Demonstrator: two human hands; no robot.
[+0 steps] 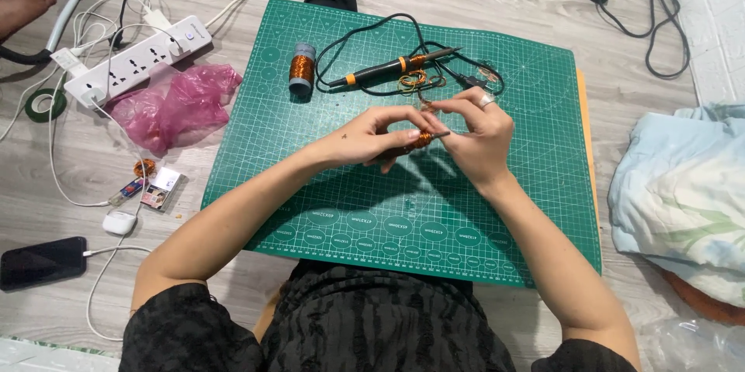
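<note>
Both hands meet over the middle of the green cutting mat (349,209), which lies on the floor. From the head camera, the left hand (365,139) has its fingers closed around a small coil of copper wire (420,139) wound on a thin dark rod. The right hand (475,135) has a ring on one finger, and its fingertips pinch the rod's other end just beside the coil. Near the far edge of the mat sits a spool of copper wire (301,68), standing upright. Next to it lies a soldering iron (388,68) with a black and orange handle, and its black cord loops around it. Some loose wire rings (414,80) lie touching the iron. On the floor off the mat's left edge are a white power strip (140,58), a pink plastic bag (174,104), a roll of green tape (44,103) and a black phone (43,262). Off the right edge is a pale blue blanket (683,186).
</note>
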